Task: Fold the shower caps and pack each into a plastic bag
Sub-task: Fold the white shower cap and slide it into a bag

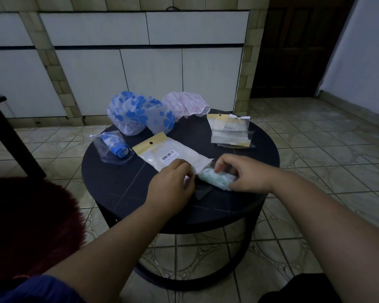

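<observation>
On the round dark table (123, 189) my right hand (243, 173) grips a folded pale green shower cap (214, 179). My left hand (173, 178) pinches the open end of a clear plastic bag with a yellow header and a barcode (169, 153), right beside the cap. A blue-flowered cap packed in a bag (114, 147) lies at the left. Loose blue-flowered caps (140, 114) and a pink cap (184, 104) sit at the back.
Empty bags with yellow headers (230, 131) are stacked at the table's right back. A dark red furry seat (31, 221) is at my left. White cabinet doors (151, 68) stand behind the table, and tiled floor (315, 149) surrounds it.
</observation>
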